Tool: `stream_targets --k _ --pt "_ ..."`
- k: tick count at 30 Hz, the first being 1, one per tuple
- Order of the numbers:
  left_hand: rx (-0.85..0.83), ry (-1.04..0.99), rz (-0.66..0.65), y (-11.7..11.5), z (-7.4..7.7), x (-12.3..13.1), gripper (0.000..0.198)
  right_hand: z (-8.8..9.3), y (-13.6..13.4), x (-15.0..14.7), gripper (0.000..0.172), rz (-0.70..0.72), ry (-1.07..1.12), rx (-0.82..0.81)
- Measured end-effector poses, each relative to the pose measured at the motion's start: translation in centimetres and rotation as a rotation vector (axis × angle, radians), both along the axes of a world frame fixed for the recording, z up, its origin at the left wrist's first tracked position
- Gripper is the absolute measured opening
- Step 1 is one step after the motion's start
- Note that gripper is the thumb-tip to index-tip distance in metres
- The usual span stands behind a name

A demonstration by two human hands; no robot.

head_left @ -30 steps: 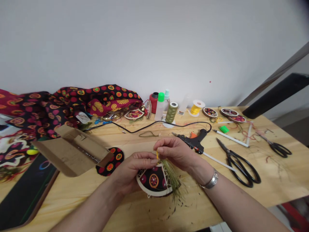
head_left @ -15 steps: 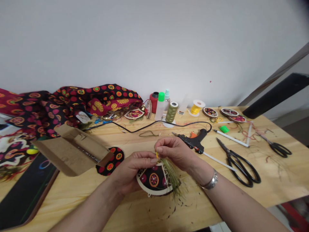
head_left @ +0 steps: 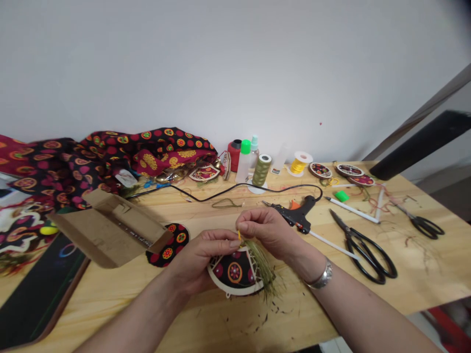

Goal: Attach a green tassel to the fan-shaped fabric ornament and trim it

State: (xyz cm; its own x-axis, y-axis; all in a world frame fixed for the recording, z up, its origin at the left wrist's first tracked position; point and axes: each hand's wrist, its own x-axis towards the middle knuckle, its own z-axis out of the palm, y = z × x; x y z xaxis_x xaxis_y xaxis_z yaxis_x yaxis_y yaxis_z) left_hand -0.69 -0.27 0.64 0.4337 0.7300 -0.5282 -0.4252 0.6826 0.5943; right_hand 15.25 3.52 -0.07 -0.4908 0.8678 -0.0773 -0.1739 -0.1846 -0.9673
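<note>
My left hand (head_left: pixel 206 252) is closed on the upper left edge of a fan-shaped ornament (head_left: pixel 234 274), which has a pale cut-out frame and dark patterned fabric. A short yellow cord (head_left: pixel 239 236) rises from the ornament's narrow top, pinched between the thumb and fingers of my right hand (head_left: pixel 265 229). An olive thread tassel (head_left: pixel 263 264) hangs down the ornament's right side, below my right palm. The left fingers behind the ornament are hidden.
A glue gun (head_left: pixel 294 214) and large black scissors (head_left: pixel 364 250) lie to the right. An open cardboard box (head_left: pixel 110 230) stands at left, beside a round fabric piece (head_left: pixel 172 245). Behind are an olive thread spool (head_left: pixel 261 170), a yellow cord spool (head_left: pixel 300 164) and patterned cloth (head_left: pixel 128 152).
Almost nothing differs. Both hands keep their hold, and the olive tassel strands have shifted very slightly.
</note>
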Motion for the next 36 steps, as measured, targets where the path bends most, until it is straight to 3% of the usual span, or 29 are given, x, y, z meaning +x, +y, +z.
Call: stream_targets --k 36 --pt "0.011 -0.011 0.020 -0.1 0.0 0.0 0.016 1.0 -0.4 -0.2 0.027 -0.040 -0.037 0.018"
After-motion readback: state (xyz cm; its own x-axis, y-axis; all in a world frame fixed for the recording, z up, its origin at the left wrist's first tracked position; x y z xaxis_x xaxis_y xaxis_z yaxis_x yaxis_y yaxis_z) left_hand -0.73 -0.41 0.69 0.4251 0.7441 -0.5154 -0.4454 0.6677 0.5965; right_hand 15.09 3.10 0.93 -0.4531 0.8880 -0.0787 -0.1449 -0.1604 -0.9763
